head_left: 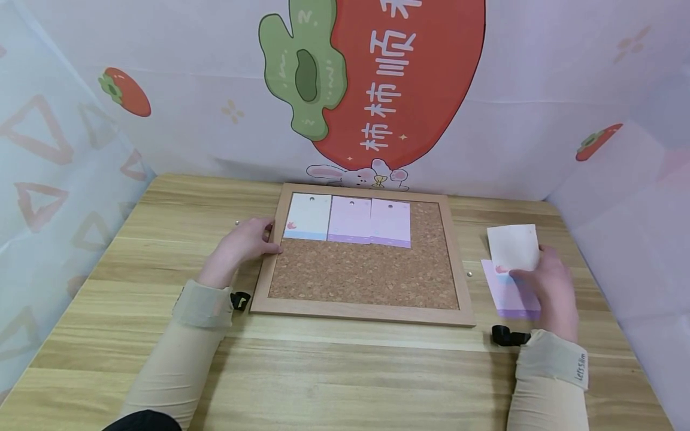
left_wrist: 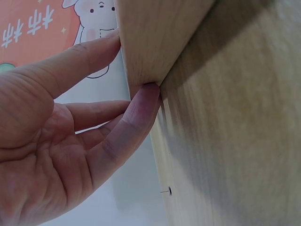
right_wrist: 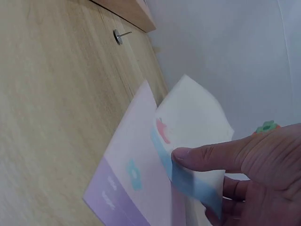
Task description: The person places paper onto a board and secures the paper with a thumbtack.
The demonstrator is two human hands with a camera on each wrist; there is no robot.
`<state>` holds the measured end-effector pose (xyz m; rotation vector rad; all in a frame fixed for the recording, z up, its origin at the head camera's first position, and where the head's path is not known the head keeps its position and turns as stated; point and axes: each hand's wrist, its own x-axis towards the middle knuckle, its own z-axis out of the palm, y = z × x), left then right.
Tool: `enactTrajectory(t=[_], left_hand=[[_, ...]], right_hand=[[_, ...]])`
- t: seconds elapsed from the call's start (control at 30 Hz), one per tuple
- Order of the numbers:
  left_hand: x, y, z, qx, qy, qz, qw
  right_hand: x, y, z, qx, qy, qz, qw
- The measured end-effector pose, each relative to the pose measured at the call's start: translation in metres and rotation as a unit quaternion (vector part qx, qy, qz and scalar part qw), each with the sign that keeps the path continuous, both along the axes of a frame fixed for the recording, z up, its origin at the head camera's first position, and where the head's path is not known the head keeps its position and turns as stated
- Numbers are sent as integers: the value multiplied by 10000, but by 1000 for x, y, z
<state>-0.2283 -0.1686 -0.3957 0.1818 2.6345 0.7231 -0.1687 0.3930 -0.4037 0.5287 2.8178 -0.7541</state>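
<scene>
Head view takes in a pale backdrop [head_left: 215,137] printed with a big red persimmon, and before it a wood-grain bench [head_left: 323,371]. On the bench lies a rectangular cork board [head_left: 361,272] in a light wooden frame, three cards side by side along its upper part: one white with a blue band [head_left: 307,215], then two lilac with purple bands [head_left: 369,221]. At the frame's left side the left hand [head_left: 242,242] has its fingers parted and slightly bent, gripping the rail, thumb on its upper edge and another finger low on its side. Well right of the board, the right hand [head_left: 552,287] pinches a loose white card with a blue band [head_left: 514,245] between thumb and fingers, raised partly over a loose lilac card [head_left: 517,296]. Silver pushpins [head_left: 469,274] lie on either side of the board.
</scene>
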Motion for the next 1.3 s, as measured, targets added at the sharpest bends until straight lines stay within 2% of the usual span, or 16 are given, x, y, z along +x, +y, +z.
enactTrajectory(t=[0.27, 0.7, 1.0, 1.1, 1.3], left_hand=[[0, -1, -1, -60, 85, -44, 9999], [1, 0, 1, -64, 135, -59, 9999], [2, 0, 2, -64, 47, -40, 10000], [2, 0, 2, -54, 24, -28, 10000], [2, 0, 2, -37, -24, -6, 10000]], right_hand=[[0, 1, 4, -436, -115, -63, 9990], [4, 3, 15, -893, 510, -142, 9946], [7, 4, 30, -765, 993, 97, 9921], [7, 1, 32, -874, 1229, 163, 9884], [3, -13, 31, -1581, 1645, 311, 9731]])
